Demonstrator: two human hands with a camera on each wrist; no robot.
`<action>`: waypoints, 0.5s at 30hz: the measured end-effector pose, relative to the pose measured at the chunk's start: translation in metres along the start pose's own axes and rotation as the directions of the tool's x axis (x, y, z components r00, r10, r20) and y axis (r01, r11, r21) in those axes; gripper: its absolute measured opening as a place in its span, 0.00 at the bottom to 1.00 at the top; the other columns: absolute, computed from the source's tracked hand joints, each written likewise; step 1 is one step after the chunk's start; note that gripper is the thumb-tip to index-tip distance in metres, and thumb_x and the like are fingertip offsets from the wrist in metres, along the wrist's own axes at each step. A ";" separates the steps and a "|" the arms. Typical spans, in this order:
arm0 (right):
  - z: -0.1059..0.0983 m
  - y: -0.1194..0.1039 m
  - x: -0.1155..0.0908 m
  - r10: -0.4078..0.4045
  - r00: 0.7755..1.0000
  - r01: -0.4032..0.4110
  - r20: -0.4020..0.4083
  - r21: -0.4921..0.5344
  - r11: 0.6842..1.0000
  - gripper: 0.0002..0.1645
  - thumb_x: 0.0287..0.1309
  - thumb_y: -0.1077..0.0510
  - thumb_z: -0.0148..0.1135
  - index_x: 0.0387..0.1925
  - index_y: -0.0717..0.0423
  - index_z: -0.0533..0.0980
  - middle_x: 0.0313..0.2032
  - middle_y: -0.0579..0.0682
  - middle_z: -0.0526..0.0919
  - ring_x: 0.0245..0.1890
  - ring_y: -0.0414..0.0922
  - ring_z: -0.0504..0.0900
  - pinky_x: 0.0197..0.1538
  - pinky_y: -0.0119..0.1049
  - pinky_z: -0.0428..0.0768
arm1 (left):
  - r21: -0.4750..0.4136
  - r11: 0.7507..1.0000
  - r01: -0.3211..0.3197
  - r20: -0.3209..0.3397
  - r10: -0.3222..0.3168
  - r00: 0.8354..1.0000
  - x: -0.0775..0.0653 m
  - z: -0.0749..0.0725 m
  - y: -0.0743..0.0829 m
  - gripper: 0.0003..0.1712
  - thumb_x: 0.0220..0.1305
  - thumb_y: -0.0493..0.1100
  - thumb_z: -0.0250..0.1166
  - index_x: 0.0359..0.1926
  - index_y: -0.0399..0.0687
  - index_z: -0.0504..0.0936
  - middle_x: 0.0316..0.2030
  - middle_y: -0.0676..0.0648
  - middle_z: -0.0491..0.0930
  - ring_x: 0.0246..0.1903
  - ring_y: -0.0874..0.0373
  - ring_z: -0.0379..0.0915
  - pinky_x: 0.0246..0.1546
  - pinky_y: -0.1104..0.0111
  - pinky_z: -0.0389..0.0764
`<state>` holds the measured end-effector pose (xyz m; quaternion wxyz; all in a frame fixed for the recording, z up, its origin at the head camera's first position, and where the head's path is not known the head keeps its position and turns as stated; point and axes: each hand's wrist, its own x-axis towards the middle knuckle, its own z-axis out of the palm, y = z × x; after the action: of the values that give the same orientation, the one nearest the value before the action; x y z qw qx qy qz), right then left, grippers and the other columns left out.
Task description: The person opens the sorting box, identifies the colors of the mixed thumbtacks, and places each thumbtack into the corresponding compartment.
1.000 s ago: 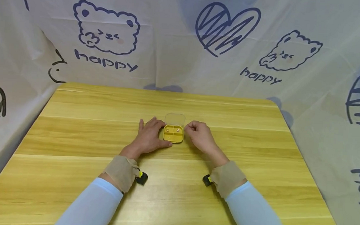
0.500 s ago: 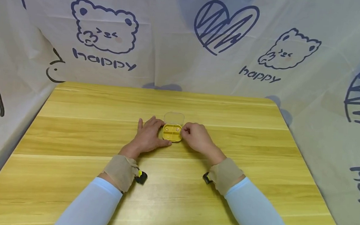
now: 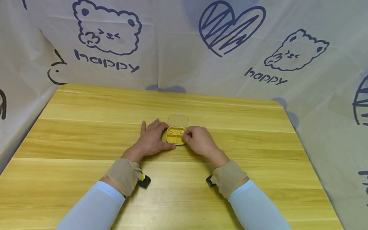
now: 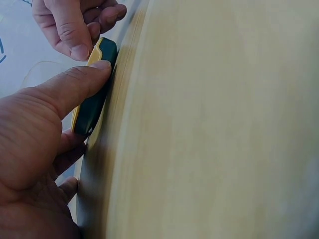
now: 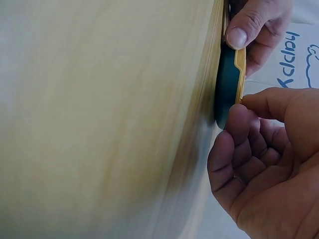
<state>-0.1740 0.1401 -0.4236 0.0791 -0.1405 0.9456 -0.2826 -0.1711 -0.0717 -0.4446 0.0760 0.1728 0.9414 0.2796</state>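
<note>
A small yellow pill box with a dark green underside lies on the table, its clear lid swung up at the back. Dividers split it into compartments. One small round shiny piece lies back left, another shiny piece back right. My left hand grips the box from the left, thumb at the front edge, fingers at the back. Over its right rim, my right hand pinches thumb against index finger. Between those tips a tiny dark thing shows in the right wrist view, mostly hidden; I cannot tell its kind.
The wood-grain table stretches out on all sides of the box. White cloth with blue drawings hangs behind and along both sides. Each wrist wears a beige wrap with a small black camera.
My right hand has moved left, from beside the box to over its right rim, fingertips at the front right compartment. My left hand keeps its grip. The head view has shifted slightly.
</note>
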 end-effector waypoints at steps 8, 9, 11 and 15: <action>0.000 -0.001 0.000 0.003 1.000 -0.003 0.001 0.003 1.000 0.11 0.63 0.55 0.57 0.26 0.49 0.81 0.23 0.43 0.81 0.24 0.42 0.75 0.31 0.35 0.74 | -0.005 1.000 -0.004 -0.001 0.004 1.000 0.000 0.000 -0.001 0.45 0.50 0.66 0.70 0.63 0.48 0.69 0.66 0.45 0.66 0.73 0.46 0.40 0.69 0.40 0.26; 0.001 -0.001 0.000 0.005 1.000 -0.005 0.001 0.003 1.000 0.11 0.63 0.55 0.57 0.26 0.48 0.81 0.23 0.43 0.81 0.24 0.42 0.75 0.31 0.35 0.74 | -0.005 1.000 -0.003 -0.001 0.003 1.000 0.000 0.000 -0.001 0.45 0.50 0.66 0.70 0.62 0.48 0.69 0.66 0.45 0.66 0.73 0.46 0.40 0.69 0.40 0.26; 0.001 0.000 0.000 0.009 1.000 -0.009 0.003 0.004 1.000 0.11 0.63 0.54 0.57 0.26 0.48 0.81 0.23 0.43 0.81 0.24 0.42 0.75 0.31 0.34 0.74 | -0.005 1.000 -0.001 0.000 0.001 1.000 0.000 0.000 0.000 0.44 0.50 0.66 0.70 0.62 0.48 0.69 0.66 0.45 0.66 0.73 0.46 0.40 0.69 0.41 0.26; 0.000 0.001 -0.001 0.012 1.000 -0.012 0.007 0.022 1.000 0.10 0.64 0.54 0.57 0.28 0.49 0.81 0.25 0.44 0.82 0.25 0.43 0.76 0.32 0.35 0.74 | -0.006 1.000 -0.004 -0.004 0.004 1.000 0.000 0.001 0.000 0.45 0.50 0.66 0.70 0.62 0.47 0.69 0.66 0.44 0.66 0.73 0.46 0.41 0.69 0.40 0.27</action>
<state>-0.1733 0.1416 -0.4238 0.0855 -0.1347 0.9430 -0.2920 -0.1710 -0.0714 -0.4458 0.0742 0.1739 0.9403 0.2830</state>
